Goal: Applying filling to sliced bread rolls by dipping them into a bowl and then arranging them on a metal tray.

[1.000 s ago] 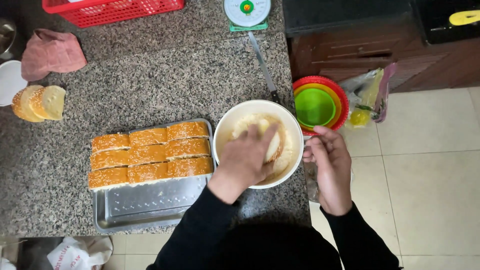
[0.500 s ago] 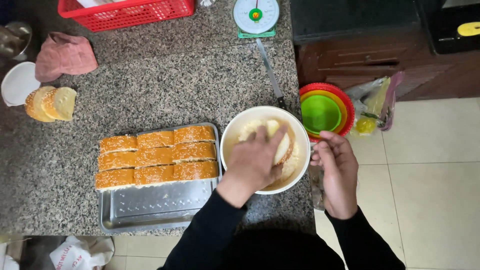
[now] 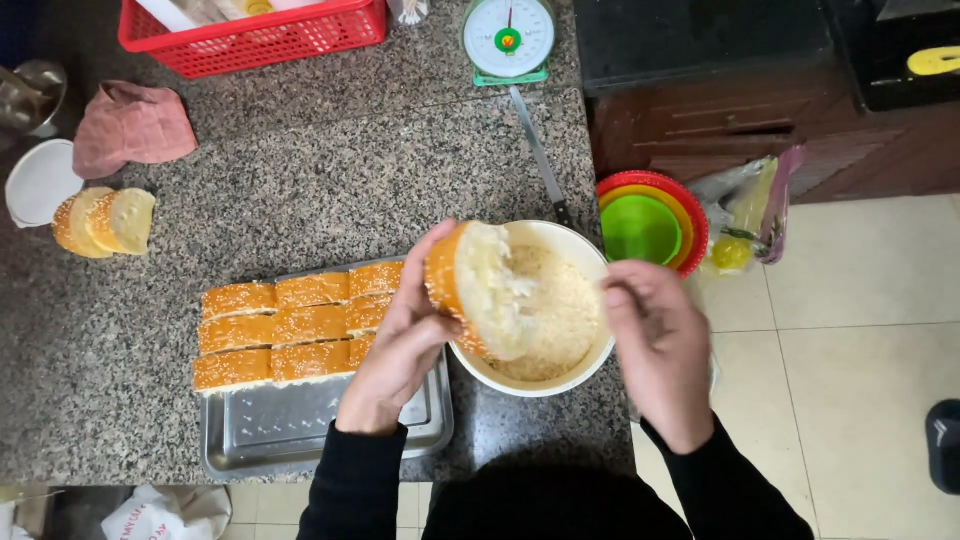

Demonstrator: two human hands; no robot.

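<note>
Left hand (image 3: 400, 345) is gripping a crumb-coated bread slice (image 3: 478, 290) over a white bowl (image 3: 560, 375); right hand (image 3: 655, 345), loosely curled and empty, is hovering beside a knife (image 3: 540, 160) on the counter (image 3: 330, 160).

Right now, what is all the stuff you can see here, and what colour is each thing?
bread piece: one, golden crust, in left hand
bowl: one, white, holds pale crumbs
tray: one, silver, counter edge
bread rows: three, golden, on tray
bread slices: few, pale, far left
cloth: one, pink
basket: one, red
scale: one, green-white
knife: one
stacked bowls: red, yellow, green
left hand: holds bread
right hand: beside bowl, fingers curled
</note>
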